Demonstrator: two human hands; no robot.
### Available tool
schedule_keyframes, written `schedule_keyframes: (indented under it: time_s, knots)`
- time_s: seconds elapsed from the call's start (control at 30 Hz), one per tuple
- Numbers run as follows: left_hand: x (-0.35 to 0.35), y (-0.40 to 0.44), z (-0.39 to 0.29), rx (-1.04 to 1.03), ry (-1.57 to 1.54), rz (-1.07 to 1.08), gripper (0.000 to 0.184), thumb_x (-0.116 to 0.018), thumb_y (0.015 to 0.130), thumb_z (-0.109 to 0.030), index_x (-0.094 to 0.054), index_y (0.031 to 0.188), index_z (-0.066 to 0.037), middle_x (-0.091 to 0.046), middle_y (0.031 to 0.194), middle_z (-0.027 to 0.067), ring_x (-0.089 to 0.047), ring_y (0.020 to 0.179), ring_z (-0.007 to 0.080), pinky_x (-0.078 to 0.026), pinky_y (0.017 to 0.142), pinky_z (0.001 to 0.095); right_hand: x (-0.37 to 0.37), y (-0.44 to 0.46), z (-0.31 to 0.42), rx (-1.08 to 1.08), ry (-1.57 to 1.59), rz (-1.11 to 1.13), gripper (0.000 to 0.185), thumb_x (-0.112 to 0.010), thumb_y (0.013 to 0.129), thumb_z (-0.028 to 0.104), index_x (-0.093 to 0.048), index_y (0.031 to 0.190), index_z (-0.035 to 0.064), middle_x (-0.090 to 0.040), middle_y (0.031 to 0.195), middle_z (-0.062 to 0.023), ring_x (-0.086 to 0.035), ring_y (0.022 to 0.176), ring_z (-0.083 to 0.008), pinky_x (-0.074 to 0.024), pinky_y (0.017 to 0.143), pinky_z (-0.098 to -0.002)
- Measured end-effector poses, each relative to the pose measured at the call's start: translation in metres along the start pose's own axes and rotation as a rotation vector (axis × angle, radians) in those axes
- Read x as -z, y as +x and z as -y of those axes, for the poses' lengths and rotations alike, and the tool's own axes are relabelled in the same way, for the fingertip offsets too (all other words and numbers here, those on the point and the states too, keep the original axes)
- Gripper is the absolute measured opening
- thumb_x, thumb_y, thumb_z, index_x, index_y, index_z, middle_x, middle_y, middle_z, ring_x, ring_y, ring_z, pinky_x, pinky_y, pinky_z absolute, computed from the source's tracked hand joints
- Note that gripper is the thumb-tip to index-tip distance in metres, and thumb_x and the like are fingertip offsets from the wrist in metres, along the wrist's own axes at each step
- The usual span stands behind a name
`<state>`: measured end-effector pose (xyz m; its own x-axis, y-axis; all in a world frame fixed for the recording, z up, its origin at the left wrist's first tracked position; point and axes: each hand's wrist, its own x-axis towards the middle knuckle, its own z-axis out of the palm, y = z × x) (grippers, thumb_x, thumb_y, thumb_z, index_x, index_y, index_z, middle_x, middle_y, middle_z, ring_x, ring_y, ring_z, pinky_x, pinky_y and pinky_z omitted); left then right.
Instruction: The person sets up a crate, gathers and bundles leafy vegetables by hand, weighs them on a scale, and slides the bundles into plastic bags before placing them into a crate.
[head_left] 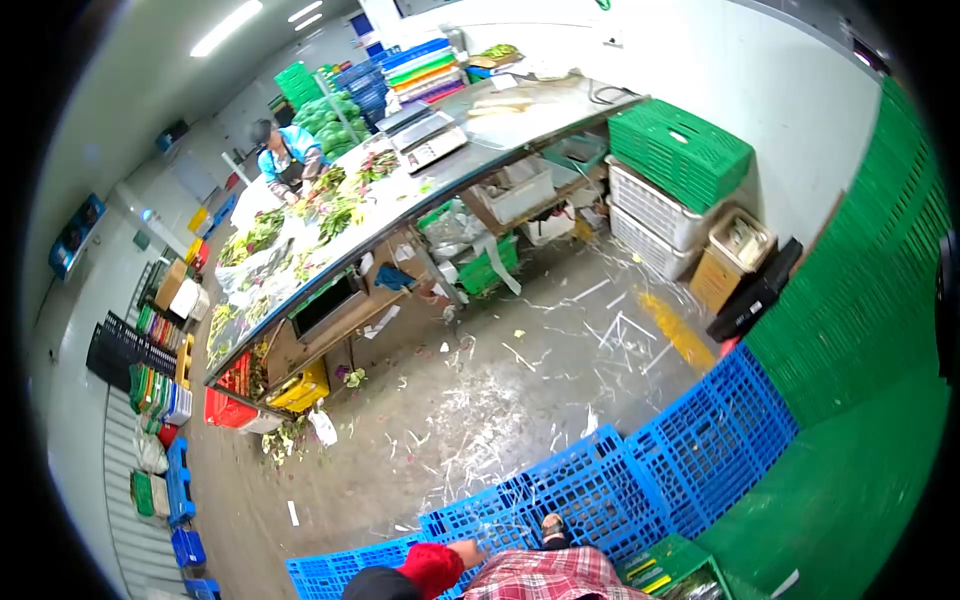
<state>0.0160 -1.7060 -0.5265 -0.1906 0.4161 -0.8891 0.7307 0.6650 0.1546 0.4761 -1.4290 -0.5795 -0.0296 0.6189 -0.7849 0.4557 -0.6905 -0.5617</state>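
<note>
My left hand (466,553) comes out of a red sleeve (432,569) at the bottom edge, low over the blue plastic pallets (585,480). It is small and blurred, so its fingers cannot be made out, and I see nothing clearly held in it. Red plaid cloth (550,577) covers my body beside it, and one sandalled foot (553,530) rests on a pallet. My right hand is out of view. A green crate (690,570) with yellow marks stands at the lower right.
A long worktable (480,145) carries leafy vegetables (340,205) and scales (430,138); a co-worker (288,155) handles greens on its far side. Stacked green crates (680,150) and a green wall of crates (860,270) stand right. Scraps and strips litter the floor (470,400).
</note>
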Motion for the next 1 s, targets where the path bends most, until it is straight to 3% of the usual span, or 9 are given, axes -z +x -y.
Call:
schedule_keyframes:
  time_s: [0.07,0.2,0.47,0.53,0.57,0.63,0.77,0.93,1.0]
  knots:
    - [-0.014,0.010,0.032,0.071,-0.055,0.179,0.063,-0.050,0.085,-0.062,-0.068,0.108,-0.007,-0.068,0.100,0.0242,-0.066,0.093,0.0399,-0.052,0.080,0.0502,-0.007,0.019,0.038,-0.012,0.017,0.035,0.037,-0.054,0.095,0.040,-0.052,0.114,0.0073,-0.056,0.098,-0.0220,-0.055,0.082,-0.0351,-0.0458,0.067,-0.0456]
    - [0.033,0.030,0.027,0.171,-0.256,0.076,0.061,-0.051,0.085,-0.061,-0.068,0.106,-0.007,-0.068,0.098,0.0240,-0.066,0.092,0.0393,-0.052,0.080,0.0496,-0.029,0.068,0.105,-0.080,0.028,0.138,0.035,-0.055,0.095,0.038,-0.054,0.108,0.0055,-0.058,0.089,-0.0217,-0.057,0.073,-0.0339,-0.0470,0.060,-0.0452]
    - [0.143,0.099,-0.082,0.149,-0.481,-0.068,0.057,-0.053,0.085,-0.058,-0.068,0.103,-0.006,-0.068,0.096,0.0236,-0.067,0.090,0.0382,-0.052,0.078,0.0486,0.002,0.167,0.250,-0.201,0.014,0.260,0.033,-0.058,0.095,0.035,-0.060,0.095,0.0019,-0.064,0.071,-0.0210,-0.062,0.054,-0.0315,-0.0493,0.046,-0.0443]
    - [0.178,0.118,-0.106,0.127,-0.504,-0.100,0.056,-0.053,0.085,-0.057,-0.068,0.102,-0.006,-0.068,0.095,0.0235,-0.067,0.090,0.0379,-0.052,0.078,0.0483,0.016,0.223,0.318,-0.139,0.002,0.200,0.033,-0.058,0.095,0.034,-0.061,0.092,0.0010,-0.065,0.067,-0.0208,-0.063,0.050,-0.0309,-0.0499,0.043,-0.0441]
    - [0.195,0.130,-0.116,0.118,-0.515,-0.106,0.056,-0.053,0.085,-0.057,-0.068,0.102,-0.006,-0.068,0.095,0.0235,-0.067,0.089,0.0377,-0.052,0.077,0.0482,0.018,0.271,0.346,-0.056,-0.071,0.163,0.040,-0.056,0.096,0.039,-0.061,0.083,0.0022,-0.065,0.068,-0.0231,-0.061,0.049,-0.0341,-0.0473,0.041,-0.0464]
    - [0.232,0.158,-0.131,0.123,-0.527,-0.136,0.055,-0.054,0.085,-0.056,-0.068,0.101,-0.006,-0.068,0.094,0.0234,-0.067,0.089,0.0375,-0.052,0.077,0.0479,0.014,0.337,0.417,0.169,-0.158,0.102,0.040,-0.052,0.097,0.040,-0.062,0.091,0.0008,-0.065,0.065,-0.0175,-0.061,0.047,-0.0258,-0.0455,0.038,-0.0391]
    - [0.329,0.238,-0.158,0.146,-0.546,-0.205,0.053,-0.055,0.085,-0.055,-0.068,0.099,-0.005,-0.068,0.093,0.0232,-0.067,0.088,0.0369,-0.052,0.076,0.0474,-0.048,0.348,0.622,0.261,-0.239,0.224,0.038,-0.049,0.098,0.036,-0.059,0.103,-0.0005,-0.067,0.070,-0.0156,-0.063,0.050,-0.0209,-0.0473,0.042,-0.0338]
    - [0.478,0.410,-0.189,0.079,-0.409,-0.220,0.051,-0.056,0.086,-0.053,-0.068,0.097,-0.005,-0.068,0.091,0.0229,-0.068,0.086,0.0362,-0.052,0.075,0.0467,-0.101,0.465,0.706,0.412,-0.261,0.473,0.042,-0.061,0.092,0.041,-0.064,0.108,0.0013,-0.069,0.074,-0.0108,-0.063,0.056,-0.0171,-0.0485,0.049,-0.0302]
    - [0.546,0.490,-0.217,0.025,-0.312,-0.214,0.050,-0.057,0.086,-0.052,-0.068,0.096,-0.005,-0.068,0.090,0.0228,-0.068,0.086,0.0359,-0.053,0.075,0.0465,-0.114,0.542,0.739,0.405,-0.335,0.393,0.047,-0.064,0.089,0.046,-0.066,0.106,0.0015,-0.068,0.073,-0.0089,-0.063,0.057,-0.0149,-0.0505,0.052,-0.0280]
